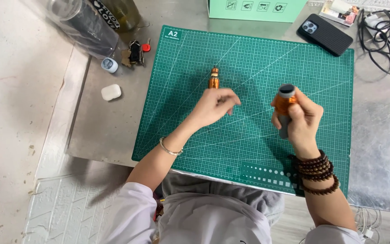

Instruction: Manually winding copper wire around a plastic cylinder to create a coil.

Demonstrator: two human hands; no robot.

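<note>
Head view | right hand point(301, 119) grasps orange-grey tool point(285, 108) | left hand point(215, 106) released, near orange part point(214, 78) on green mat point(249, 149)

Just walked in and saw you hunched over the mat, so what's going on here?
A person sits at a metal table over a green cutting mat. The right hand grips an orange cylinder with a grey cap, holding it upright above the mat. The left hand hovers just in front of a smaller orange piece lying on the mat; whether it touches it is unclear. A black phone, keys and a white earbud case lie off the mat.
</note>
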